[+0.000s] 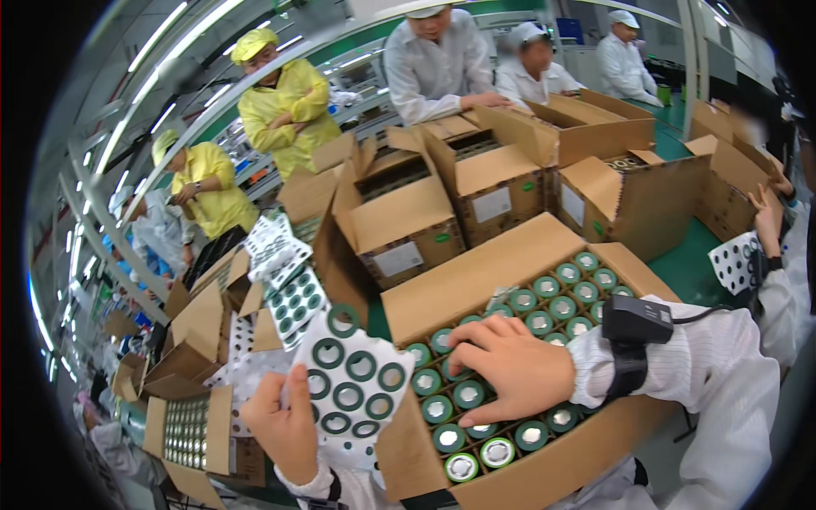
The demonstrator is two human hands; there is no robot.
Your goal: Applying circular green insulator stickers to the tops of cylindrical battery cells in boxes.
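My left hand (280, 427) pinches the edge of a white backing sheet (367, 411) that carries several dark green ring stickers. One ring (342, 320) sticks out past the sheet's upper edge. To the right, my right hand (523, 365) is spread palm down over cylindrical battery cells, its fingertips touching or close above their tops. The cells stand upright in a divided cardboard box (476, 268). Most visible tops bear a dark green ring around a silver centre. At the near corner, two cells, one of them a bright green cell (497, 452), show no dark ring. My palm hides some cells.
More open cartons, including a brown carton (408, 225), stand beyond and to the left on a green table (680, 242). Further sticker sheets (293, 297) lie at left. Several people in work clothing are around the table; at far right, another person's hand (767, 223) is near a sheet.
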